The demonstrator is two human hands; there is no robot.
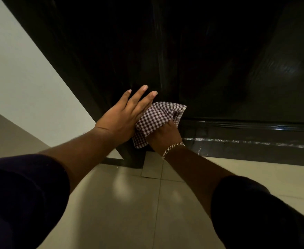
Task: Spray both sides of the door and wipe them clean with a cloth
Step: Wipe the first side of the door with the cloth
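Nearest me are my two dark sleeves point(22, 194), both forearms reaching forward and down over pale floor tiles point(129, 203). My right hand point(165, 134), a chain bracelet point(172, 149) at its wrist, bunches the checked cloth point(158, 116) in curled fingers and presses it low on the dark door point(183, 60), just above its bottom edge. The cloth lies directly ahead of that hand, wadded with no clear long axis, trailing back under the wrist. My left hand point(124, 115) sits just left of the cloth, fingers straight and slightly spread, flat against the door near its left edge; its palm seems to overlap the cloth's near corner. The right hand is the one to carry the wipe, I judge, with unwiped door running rightward. Beyond, a glossy threshold strip point(246, 126) runs right, and a pale wall point(22, 69) flanks the door at left.
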